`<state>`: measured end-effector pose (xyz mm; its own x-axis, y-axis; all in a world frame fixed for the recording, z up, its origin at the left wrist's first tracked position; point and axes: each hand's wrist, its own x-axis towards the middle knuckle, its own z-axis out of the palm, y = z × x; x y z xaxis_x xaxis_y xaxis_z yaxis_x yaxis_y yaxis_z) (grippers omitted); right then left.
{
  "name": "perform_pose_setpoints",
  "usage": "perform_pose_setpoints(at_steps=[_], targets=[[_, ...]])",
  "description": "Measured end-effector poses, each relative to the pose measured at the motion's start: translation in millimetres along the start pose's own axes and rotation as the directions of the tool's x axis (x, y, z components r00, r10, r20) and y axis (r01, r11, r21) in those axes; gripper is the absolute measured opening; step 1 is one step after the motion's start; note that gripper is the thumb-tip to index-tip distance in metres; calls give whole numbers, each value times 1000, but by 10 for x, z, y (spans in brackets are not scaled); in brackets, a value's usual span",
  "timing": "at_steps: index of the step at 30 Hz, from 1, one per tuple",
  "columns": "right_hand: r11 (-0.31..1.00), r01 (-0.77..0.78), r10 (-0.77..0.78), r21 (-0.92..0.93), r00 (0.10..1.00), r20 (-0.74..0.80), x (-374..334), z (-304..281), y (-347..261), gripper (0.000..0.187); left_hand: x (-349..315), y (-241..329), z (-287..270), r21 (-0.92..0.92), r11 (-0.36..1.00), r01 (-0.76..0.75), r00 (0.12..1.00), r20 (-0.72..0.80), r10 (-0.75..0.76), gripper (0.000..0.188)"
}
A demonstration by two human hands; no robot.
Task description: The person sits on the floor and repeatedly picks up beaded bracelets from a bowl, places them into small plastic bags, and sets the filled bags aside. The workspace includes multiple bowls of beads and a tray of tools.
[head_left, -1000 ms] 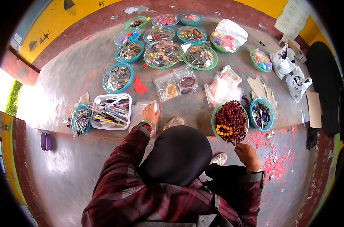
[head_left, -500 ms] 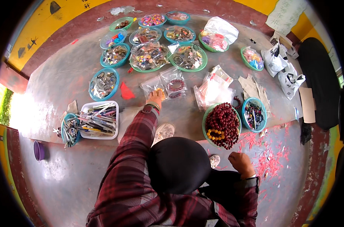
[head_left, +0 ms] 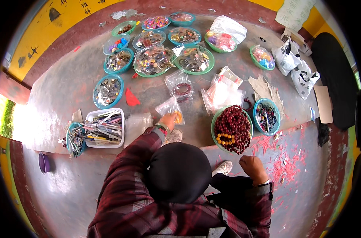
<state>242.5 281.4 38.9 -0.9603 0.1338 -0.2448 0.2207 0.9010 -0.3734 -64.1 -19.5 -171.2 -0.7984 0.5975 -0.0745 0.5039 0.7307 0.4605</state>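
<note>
My left hand [head_left: 167, 122] is closed on a clear plastic bag [head_left: 166, 107] with a yellow bead bracelet [head_left: 178, 117] in it, low over the near side of the grey work surface. Just beyond lies another clear bag holding a dark red bead bracelet [head_left: 182, 89]. My right hand [head_left: 253, 168] is curled into a loose fist in front of the surface's near edge, with nothing seen sticking out of it. Nearest to that fist stands a green bowl [head_left: 213, 137] heaped with dark red bead strings [head_left: 232, 125], some yellow beads among them.
A white tray of pens [head_left: 122, 137] and a blue basket of pens [head_left: 75, 139] stand at left. Flat clear bags [head_left: 138, 123] lie beside the tray. Several bowls of bagged trinkets [head_left: 153, 61] fill the back. A blue bowl of cords [head_left: 277, 123] and white bags [head_left: 286, 57] are at right.
My left hand has drawn the bag with the yellow bracelet toward me, away from the red bracelet's bag. My right hand stays nearly in place, still curled.
</note>
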Motion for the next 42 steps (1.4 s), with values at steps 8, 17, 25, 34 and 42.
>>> perform_pose_setpoints(at_steps=[8, 17, 25, 34, 42], targets=[[998, 32, -31, 51, 999, -29, -24, -97, -67, 15, 158, 638, -598, -219, 937, -274, 854, 392, 341, 44], [998, -61, 60, 22, 997, 38, -169, -58, 190, 13, 1136, 500, -365, 284, 959, -24, 999, -34, 35, 41], [997, -80, 80, 20, 997, 23, -232, 51, 449, 17, 1366, 457, -225, 327, 929, 172, 982, 15, -187, 64], [979, -199, 196, 31, 976, 92, -362, 188, 683, 19, 1504, 555, -269, 342, 923, 176, 977, 55, -206, 55], [981, -180, 176, 66, 982, 64, -357, 105, 699, 16, 1510, 864, -599, 39, 989, 141, 978, 148, -146, 42]])
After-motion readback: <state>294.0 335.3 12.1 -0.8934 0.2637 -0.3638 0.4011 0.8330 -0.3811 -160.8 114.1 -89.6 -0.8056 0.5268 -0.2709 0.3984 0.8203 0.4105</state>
